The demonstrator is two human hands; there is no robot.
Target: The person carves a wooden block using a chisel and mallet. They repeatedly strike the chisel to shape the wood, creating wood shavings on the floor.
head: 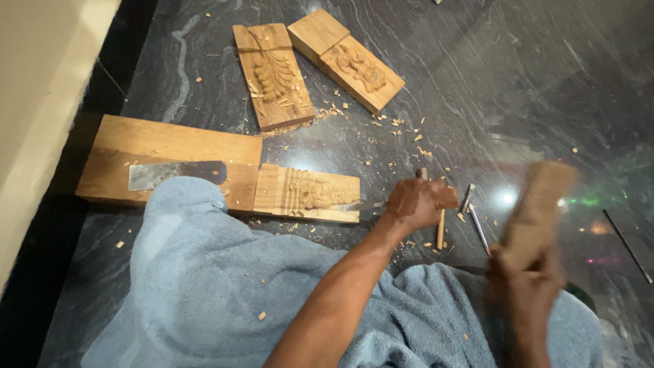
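Dark polished stone floor strewn with wood chips. The left hand grips a chisel, its blade laid against the near carved wood panel, which butts against a plank as a stop. The right hand, blurred, clenches a raised wooden mallet. Two carved panels lie farther away.

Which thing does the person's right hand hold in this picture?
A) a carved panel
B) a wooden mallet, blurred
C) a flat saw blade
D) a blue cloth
B: the right hand has its grip on a blurred wooden mallet, raised beside the left hand, which holds a chisel against the carved wood block.
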